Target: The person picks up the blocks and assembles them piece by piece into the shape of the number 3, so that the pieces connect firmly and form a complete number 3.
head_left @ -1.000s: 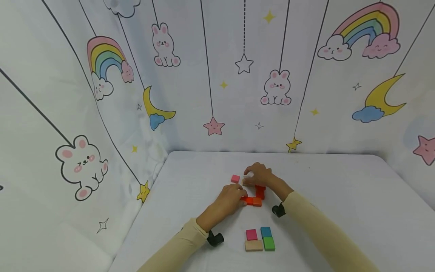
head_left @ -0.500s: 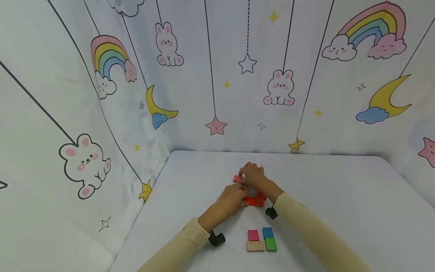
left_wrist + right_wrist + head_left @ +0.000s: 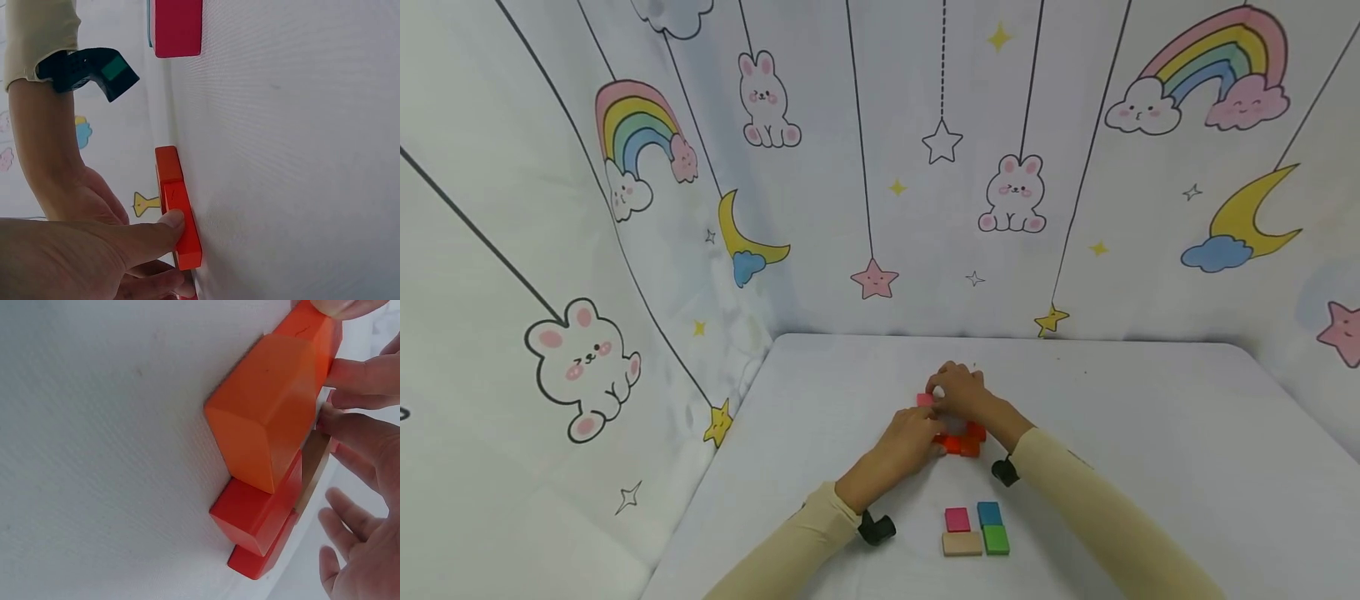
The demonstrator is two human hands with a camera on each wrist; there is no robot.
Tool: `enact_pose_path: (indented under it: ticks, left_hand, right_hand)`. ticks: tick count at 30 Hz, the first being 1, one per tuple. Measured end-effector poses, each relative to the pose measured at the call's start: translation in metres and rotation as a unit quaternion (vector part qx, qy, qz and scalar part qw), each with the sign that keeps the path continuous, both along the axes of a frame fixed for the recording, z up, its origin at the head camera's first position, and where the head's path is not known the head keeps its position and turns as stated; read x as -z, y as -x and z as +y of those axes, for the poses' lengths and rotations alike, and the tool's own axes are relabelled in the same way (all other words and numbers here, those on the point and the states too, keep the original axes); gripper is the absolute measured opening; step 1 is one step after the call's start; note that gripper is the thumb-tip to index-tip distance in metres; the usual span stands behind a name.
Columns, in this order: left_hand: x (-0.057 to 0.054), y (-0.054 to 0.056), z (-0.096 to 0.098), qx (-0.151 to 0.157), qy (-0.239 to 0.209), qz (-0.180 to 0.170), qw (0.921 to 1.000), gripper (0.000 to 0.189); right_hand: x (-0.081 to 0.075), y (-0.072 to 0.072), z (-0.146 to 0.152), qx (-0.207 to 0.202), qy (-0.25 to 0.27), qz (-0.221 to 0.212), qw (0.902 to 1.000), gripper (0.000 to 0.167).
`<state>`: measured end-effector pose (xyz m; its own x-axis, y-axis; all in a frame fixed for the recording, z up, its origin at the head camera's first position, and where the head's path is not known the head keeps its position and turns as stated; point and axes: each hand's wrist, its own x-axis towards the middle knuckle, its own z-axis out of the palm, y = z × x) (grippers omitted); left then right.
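My left hand point(image 3: 910, 437) pinches a red-orange block point(image 3: 189, 244), thumb on the near face and fingers behind it. An orange block point(image 3: 262, 381) sits against its right end. Two red blocks point(image 3: 247, 509) run back from there, beside a wooden block point(image 3: 312, 465) on their inner side. At the far side of this ring my right hand point(image 3: 962, 393) has thumb and index finger around a small pink block point(image 3: 924, 400), close to the wooden block's end. The right hand's other fingers are spread loosely. Fingers mostly hide the pink block in the right wrist view.
Nearer the front of the white table point(image 3: 775, 517) lie a magenta block point(image 3: 957, 520), a blue block point(image 3: 988, 513), a green block point(image 3: 996, 540) and a wooden block point(image 3: 962, 544). A cartoon-printed cloth point(image 3: 820, 208) hangs behind the table.
My right hand has moved left from the wooden block to the pink block, which has shifted slightly towards me. The left hand stays at the red-orange block.
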<state>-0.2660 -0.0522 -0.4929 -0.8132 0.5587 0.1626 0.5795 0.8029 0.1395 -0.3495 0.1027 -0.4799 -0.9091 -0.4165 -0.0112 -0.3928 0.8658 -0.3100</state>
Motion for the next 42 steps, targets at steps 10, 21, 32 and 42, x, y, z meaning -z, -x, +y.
enact_pose_path:
  ticks: [10,21,32,42]
  left_hand:
    - [0.001,0.000,0.000,-0.001,0.002,-0.002,1.0000,0.026]
    - [0.001,-0.002,-0.001,-0.001,0.000,-0.003,1.0000,0.026]
    - [0.001,-0.001,0.000,0.002,-0.005,-0.003,1.0000,0.025]
    - [0.002,-0.002,0.001,-0.007,-0.008,-0.009,0.9999,0.023]
  right_hand:
    - [0.001,-0.003,0.001,-0.010,0.003,0.005,0.9999,0.030]
    - [-0.002,-0.008,0.004,-0.008,0.008,0.004,0.9999,0.032]
    - [-0.020,-0.032,0.027,-0.006,0.000,0.021,0.9998,0.038]
    - [-0.047,-0.101,0.074,0.013,-0.010,-0.119,0.9928,0.035]
